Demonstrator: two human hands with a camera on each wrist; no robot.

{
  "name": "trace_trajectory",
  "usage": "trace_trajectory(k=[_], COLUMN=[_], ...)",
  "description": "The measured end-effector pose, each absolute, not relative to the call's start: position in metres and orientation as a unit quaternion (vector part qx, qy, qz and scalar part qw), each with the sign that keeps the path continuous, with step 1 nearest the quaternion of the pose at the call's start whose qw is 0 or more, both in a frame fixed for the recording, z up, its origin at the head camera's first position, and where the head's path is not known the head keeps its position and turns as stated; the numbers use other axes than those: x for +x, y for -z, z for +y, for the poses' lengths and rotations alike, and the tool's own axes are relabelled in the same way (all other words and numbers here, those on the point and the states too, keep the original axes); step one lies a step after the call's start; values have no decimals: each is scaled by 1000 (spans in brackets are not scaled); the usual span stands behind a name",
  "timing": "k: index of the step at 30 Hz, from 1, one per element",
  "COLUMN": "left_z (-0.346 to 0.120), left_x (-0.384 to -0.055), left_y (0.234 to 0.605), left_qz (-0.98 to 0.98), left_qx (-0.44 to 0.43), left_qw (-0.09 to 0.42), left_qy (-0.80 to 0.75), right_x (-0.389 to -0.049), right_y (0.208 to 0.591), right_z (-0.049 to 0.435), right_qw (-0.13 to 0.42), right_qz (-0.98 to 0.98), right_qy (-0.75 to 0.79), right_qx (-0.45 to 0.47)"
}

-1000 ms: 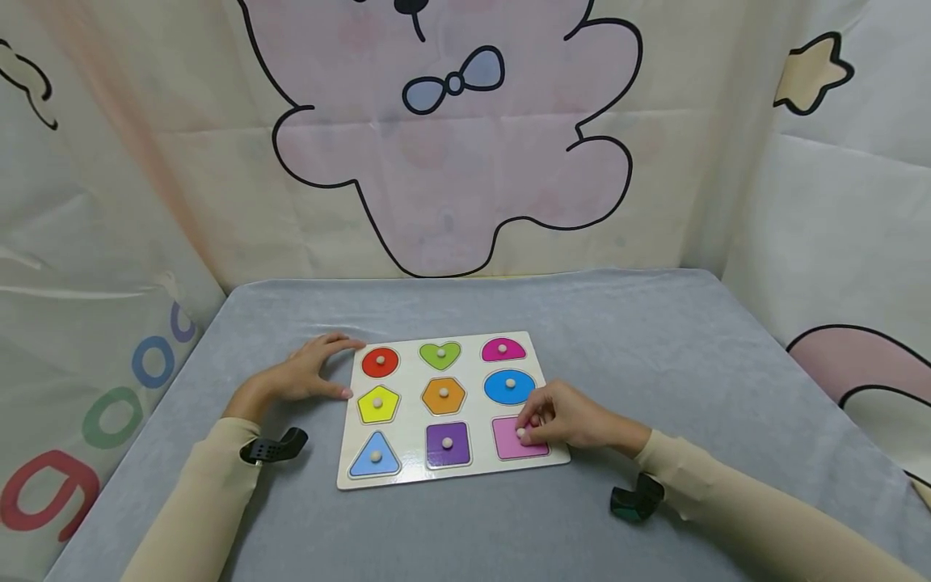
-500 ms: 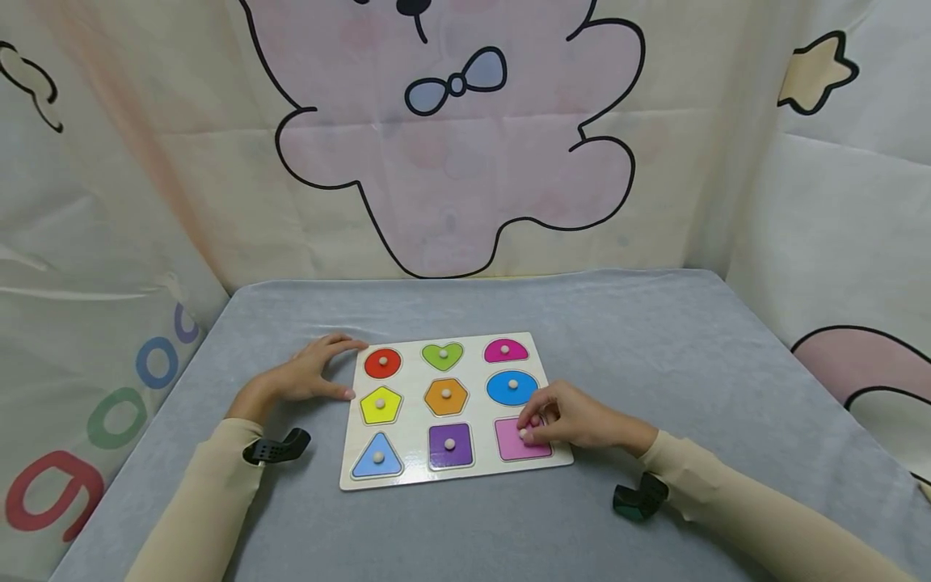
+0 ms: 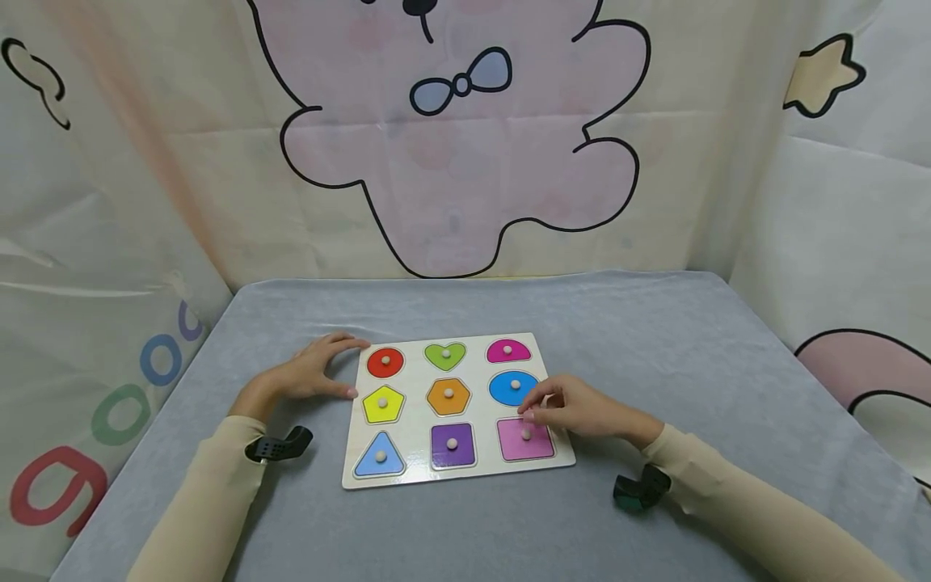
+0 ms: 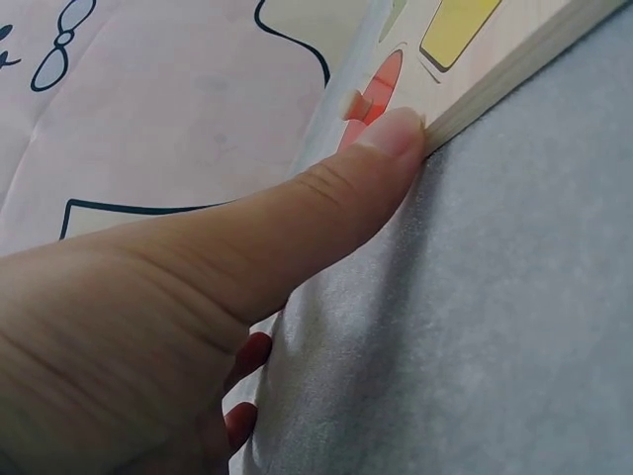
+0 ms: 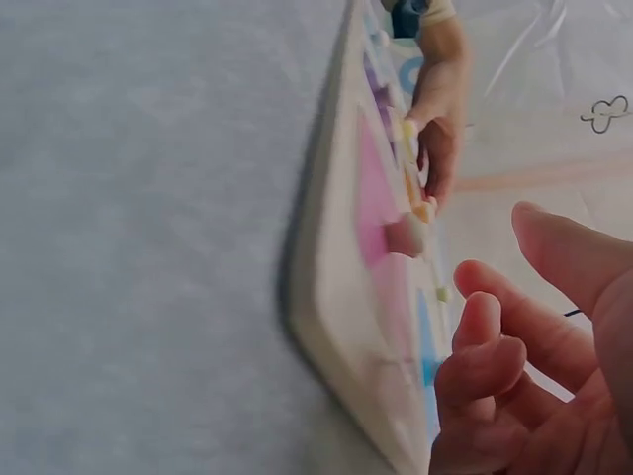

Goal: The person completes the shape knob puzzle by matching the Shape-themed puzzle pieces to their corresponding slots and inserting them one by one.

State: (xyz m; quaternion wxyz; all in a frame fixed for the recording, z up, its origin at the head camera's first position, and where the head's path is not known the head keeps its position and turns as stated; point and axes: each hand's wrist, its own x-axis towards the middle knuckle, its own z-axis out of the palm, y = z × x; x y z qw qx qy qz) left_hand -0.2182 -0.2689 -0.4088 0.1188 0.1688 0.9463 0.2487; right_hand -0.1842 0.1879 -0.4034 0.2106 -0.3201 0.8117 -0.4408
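Note:
A white wooden knob puzzle board (image 3: 414, 444) lies on the table, each coloured shape lying in its recess. My left hand (image 3: 309, 372) reaches to its left edge with fingers spread, the thumb (image 4: 346, 193) touching the side near the red circle (image 3: 378, 368). Over the board's right side hovers my right hand (image 3: 592, 408), just above the pink rectangle (image 3: 511, 449). In the right wrist view, thumb and fingers are apart and hold nothing, clear of the rectangle's wooden knob (image 5: 404, 236). Nearby are the blue oval (image 3: 502, 392) and the purple square (image 3: 444, 457).
Further pieces on the board include a green heart (image 3: 436, 353), a yellow pentagon (image 3: 374, 412) and a blue triangle (image 3: 378, 469). A grey cloth (image 3: 465, 533) covers the table. Printed curtains (image 3: 327, 234) enclose its back and sides.
My right hand has let go of the pink rectangle's knob and risen slightly, its fingers loosening. The left hand stays at the board's edge. The head view has shifted slightly.

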Motion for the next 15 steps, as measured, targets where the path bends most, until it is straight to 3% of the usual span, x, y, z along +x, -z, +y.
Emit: trace_trajectory(k=[15], left_z=[-266], left_x=[-218], left_y=[405], left_qz=[943], left_qx=[173], left_qw=[118], left_qy=[-258], right_x=[-204], right_y=[378], right_z=[174], right_qw=[171], right_qz=[815], right_qy=[453], right_qx=[-317])
